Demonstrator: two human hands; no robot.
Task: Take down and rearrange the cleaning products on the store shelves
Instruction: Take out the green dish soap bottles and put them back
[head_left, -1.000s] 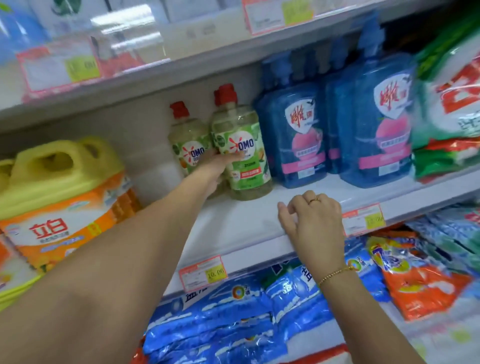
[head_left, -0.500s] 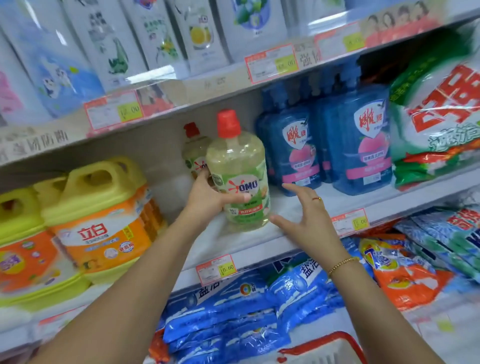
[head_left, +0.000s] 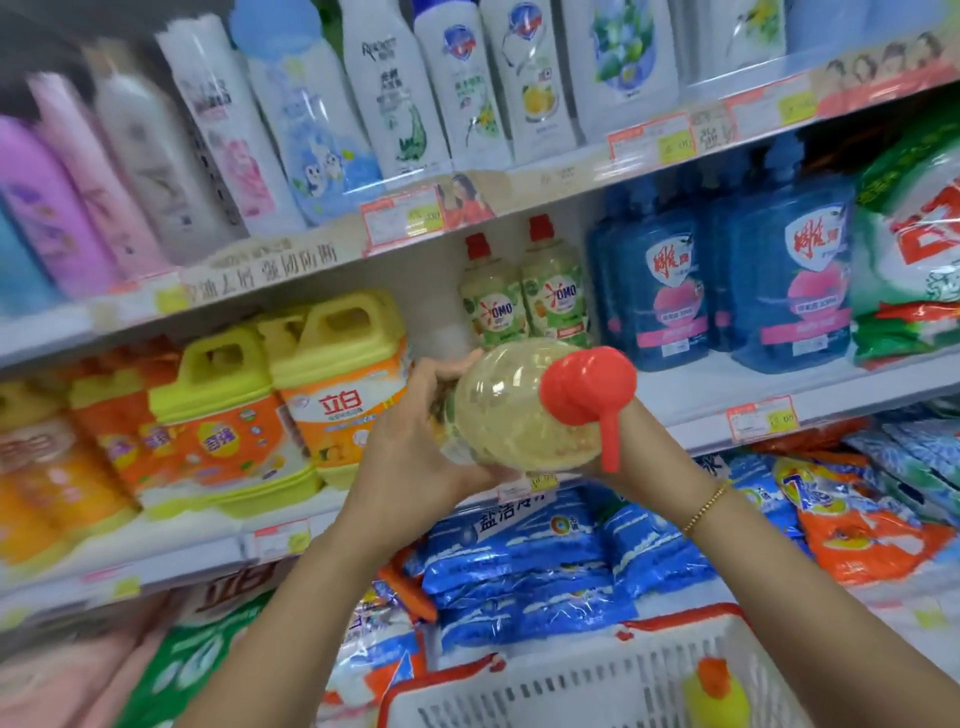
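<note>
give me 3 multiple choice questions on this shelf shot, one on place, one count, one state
1. The standing OMO bottles are: A) left of the blue bottles B) right of them C) on the top shelf
2. OMO bottles standing on the middle shelf: A) one B) two C) four
3. The held bottle is: A) upright B) tilted, cap toward the camera C) lying down

1 A, blue bottles sit to their right; 2 B, two red-capped bottles show; 3 B, left hand grips it, right hand beneath, cap facing us.
</note>
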